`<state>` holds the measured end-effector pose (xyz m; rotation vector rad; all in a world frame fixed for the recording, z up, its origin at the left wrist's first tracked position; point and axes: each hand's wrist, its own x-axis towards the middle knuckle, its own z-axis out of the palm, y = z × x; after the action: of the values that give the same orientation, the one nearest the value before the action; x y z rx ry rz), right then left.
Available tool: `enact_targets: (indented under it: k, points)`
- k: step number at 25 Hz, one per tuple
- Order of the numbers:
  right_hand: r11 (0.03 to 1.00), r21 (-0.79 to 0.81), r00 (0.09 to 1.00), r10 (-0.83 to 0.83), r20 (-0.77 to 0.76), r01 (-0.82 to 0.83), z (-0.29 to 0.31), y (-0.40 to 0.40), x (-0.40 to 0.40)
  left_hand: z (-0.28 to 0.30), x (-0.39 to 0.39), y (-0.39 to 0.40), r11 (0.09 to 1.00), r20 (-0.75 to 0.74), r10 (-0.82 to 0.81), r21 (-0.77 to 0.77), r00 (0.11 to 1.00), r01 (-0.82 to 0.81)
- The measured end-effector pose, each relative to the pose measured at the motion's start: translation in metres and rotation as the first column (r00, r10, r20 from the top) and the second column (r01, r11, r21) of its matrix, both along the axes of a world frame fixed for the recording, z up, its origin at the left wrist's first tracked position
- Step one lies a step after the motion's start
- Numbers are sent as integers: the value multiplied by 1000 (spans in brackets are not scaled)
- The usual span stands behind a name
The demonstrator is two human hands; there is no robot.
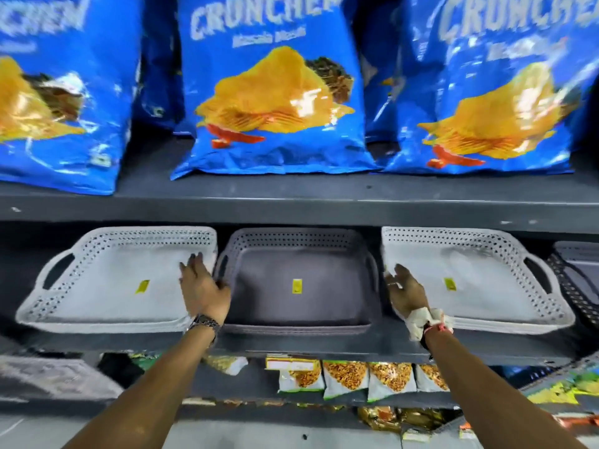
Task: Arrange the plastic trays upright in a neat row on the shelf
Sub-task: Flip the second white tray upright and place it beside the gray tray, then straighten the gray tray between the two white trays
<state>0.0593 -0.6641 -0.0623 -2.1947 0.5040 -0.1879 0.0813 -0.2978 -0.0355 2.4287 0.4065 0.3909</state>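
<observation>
Three stacks of plastic trays with perforated rims lean back upright in a row on the dark shelf. A white stack stands at the left, a dark grey stack in the middle and another white stack at the right. Each front tray carries a small yellow sticker. My left hand lies with spread fingers on the left white stack's right rim, its thumb at the grey stack's left handle. My right hand, fingers apart, rests against the right white stack's left rim beside the grey stack.
Large blue chip bags stand on the shelf above, close over the trays' tops. A black perforated tray sits at the far right of the tray shelf. Small snack packets fill the lower shelf under my arms.
</observation>
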Motion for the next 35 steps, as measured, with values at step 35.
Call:
enact_targets:
  k: [35]
  points:
    - [975,-222,985,-32,-169,-7,-4,34,3,-41,25,38,965,-244,-248,23,938,261]
